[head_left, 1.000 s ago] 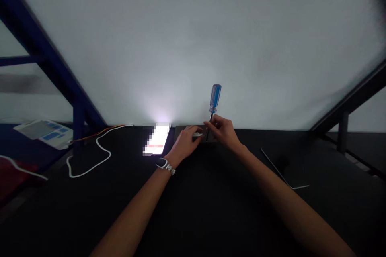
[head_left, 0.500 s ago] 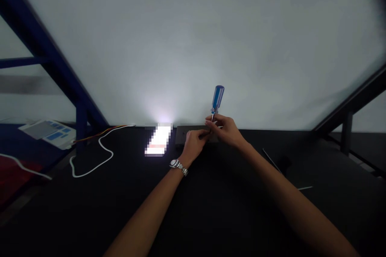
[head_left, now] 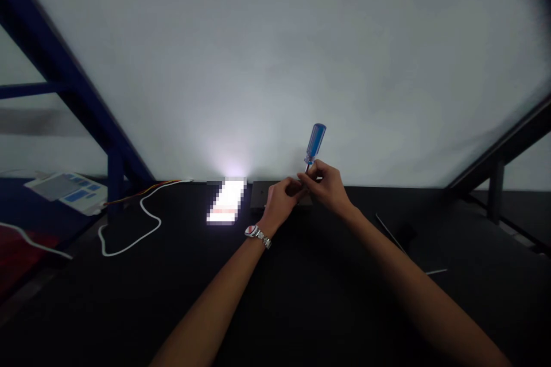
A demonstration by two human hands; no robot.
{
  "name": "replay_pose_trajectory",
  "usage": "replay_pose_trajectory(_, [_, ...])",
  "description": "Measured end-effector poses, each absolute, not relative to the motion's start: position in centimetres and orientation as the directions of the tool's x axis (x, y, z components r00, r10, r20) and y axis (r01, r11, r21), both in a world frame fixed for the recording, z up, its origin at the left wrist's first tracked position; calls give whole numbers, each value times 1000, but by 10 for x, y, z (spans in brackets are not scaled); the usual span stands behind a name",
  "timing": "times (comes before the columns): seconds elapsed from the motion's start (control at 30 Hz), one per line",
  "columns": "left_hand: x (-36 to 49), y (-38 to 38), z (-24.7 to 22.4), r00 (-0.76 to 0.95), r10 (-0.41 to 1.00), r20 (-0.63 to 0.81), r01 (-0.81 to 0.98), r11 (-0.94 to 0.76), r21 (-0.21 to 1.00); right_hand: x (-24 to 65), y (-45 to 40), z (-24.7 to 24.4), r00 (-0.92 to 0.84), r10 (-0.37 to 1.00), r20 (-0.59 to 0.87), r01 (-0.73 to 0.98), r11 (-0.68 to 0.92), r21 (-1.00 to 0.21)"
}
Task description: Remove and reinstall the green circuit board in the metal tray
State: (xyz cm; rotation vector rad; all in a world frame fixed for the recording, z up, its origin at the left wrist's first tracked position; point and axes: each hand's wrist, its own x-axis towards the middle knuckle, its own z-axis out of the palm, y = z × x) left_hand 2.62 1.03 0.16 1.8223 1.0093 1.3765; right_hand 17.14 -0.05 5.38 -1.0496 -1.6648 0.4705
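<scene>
Lying left on the black worktop (head_left: 301, 298), a white cable (head_left: 129, 223) and a lit phone (head_left: 227, 202) are kept clear of the dark plate (head_left: 260, 195). Left hand (head_left: 282, 202) is curled at the plate, its hold hidden; blue-handled screwdriver (head_left: 315, 143) is gripped upright by the closed right hand (head_left: 327, 186), tip hidden; thin metal rod (head_left: 400, 246) is set well off right.
</scene>
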Motion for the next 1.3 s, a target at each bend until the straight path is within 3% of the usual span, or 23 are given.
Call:
replay_pose_trajectory(0.13, [27, 9, 3, 177, 855, 488, 232, -518, 823, 169, -1, 53, -20, 832, 555, 405, 514, -756])
replay_pose_trajectory(0.4, [19, 6, 4, 285, 843, 457, 323, -533, 782, 184, -2, 72, -306, 856, 416, 393, 511, -764])
replay_pose_trajectory(0.57, [19, 6, 1, 258, 835, 486, 251, -544, 801, 183, 0, 67, -204, 838, 507, 490, 535, -688])
replay_pose_trajectory(0.8, [27, -1, 0, 161, 846, 508, 341, -531, 776, 177, 1, 53, -18, 846, 533, 461, 480, -746])
replay_pose_trajectory(1.1, [24, -8, -2, 195, 814, 548, 375, -578, 725, 188, -6, 69, -323, 882, 344, 428, 460, -778])
replay_pose_trajectory(1.3, [24, -5, -7, 252, 808, 533, 339, -590, 733, 195, -3, 67, -236, 873, 428, 493, 486, -721])
